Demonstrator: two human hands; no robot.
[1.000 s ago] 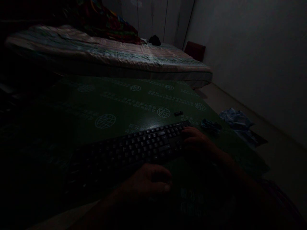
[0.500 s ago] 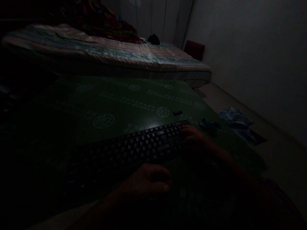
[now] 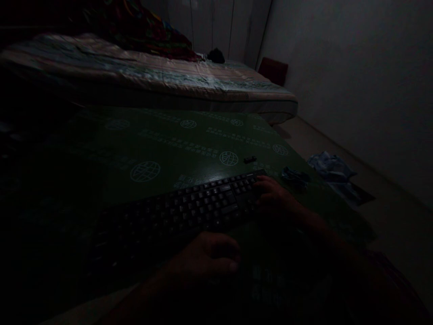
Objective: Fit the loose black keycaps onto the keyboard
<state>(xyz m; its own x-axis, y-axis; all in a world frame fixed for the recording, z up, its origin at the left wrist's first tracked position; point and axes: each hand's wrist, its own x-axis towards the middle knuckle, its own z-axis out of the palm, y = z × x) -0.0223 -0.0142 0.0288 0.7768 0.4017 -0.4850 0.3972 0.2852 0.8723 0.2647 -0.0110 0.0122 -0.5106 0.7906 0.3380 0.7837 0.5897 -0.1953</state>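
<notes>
A black computer keyboard point(image 3: 169, 214) lies slanted on a green table point(image 3: 162, 144), its far right end higher in view. My right hand point(image 3: 275, 196) is at that end, its fingers bent over the edge by the number pad; its thumb is lost in shadow. Just in front of the keyboard's near edge is my left hand point(image 3: 213, 255), its fingers curled and its thumb lying close to them. Whatever those fingers may hold is hidden in the dark. A small black object point(image 3: 250, 159) lies beyond the keyboard, and a crumpled dark cloth point(image 3: 295, 177) lies right of it.
A bed point(image 3: 162, 76) with a dark red patterned blanket point(image 3: 142, 34) stands behind the table. Bluish crumpled fabric point(image 3: 331, 166) lies past the table's right edge, near a pale wall point(image 3: 355, 67). The room is very dim, and the table's left side is nearly black.
The view has shifted very slightly. Both hands and the keyboard keep nearly the same places.
</notes>
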